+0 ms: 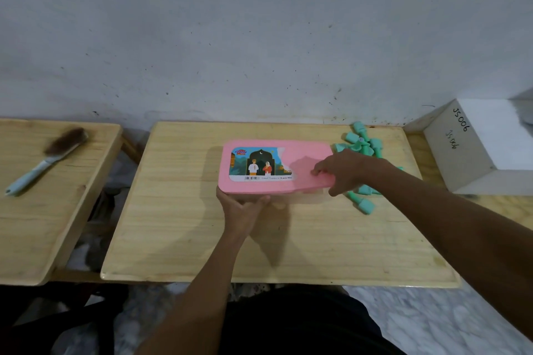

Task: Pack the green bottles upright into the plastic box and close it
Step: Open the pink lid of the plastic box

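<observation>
The plastic box [305,193] stands in the middle of a wooden table [184,233], covered by its pink lid [311,153], which carries a picture sticker. My left hand [245,207] grips the box's near left corner, thumb along the front edge. My right hand [343,173] holds the lid's right end, fingers on top and thumb under the rim. Several small green bottles [362,141] lie in a loose pile on the table to the right of the box, partly hidden by my right arm. One green bottle [364,204] lies nearer the front.
A second wooden table [43,225] stands at the left with a blue-handled brush [46,161] on it. A white box [484,150] marked JS006 sits at the right. A grey wall runs behind the tables.
</observation>
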Demonstrator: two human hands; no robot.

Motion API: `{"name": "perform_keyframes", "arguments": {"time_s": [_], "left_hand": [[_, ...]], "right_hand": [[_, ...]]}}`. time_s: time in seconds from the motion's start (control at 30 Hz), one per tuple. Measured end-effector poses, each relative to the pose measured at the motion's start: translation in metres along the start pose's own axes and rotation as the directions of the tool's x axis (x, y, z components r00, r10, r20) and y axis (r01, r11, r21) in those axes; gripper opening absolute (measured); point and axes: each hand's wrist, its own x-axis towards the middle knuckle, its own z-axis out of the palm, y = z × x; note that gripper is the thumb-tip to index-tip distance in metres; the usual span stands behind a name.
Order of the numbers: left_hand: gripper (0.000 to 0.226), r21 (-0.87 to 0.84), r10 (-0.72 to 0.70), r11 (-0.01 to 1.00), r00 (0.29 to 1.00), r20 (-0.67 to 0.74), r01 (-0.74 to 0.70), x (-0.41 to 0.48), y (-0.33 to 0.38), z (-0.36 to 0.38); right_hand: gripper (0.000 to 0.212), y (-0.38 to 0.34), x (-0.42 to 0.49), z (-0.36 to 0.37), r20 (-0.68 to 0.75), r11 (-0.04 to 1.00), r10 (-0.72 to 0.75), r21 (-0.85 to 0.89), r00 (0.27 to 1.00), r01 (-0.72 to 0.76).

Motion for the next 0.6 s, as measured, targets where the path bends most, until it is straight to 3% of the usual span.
{"name": "perform_keyframes", "arguments": {"time_s": [0.6], "left_hand": [[0.132, 0.034, -0.117, 0.992, 0.993, -0.026, 0.118, 0.013, -0.014, 0.009]], "right_hand": [[0.061, 0.009, 0.003, -0.017, -0.037, 1.0, -0.01, 0.021, 0.999, 0.011]]}}
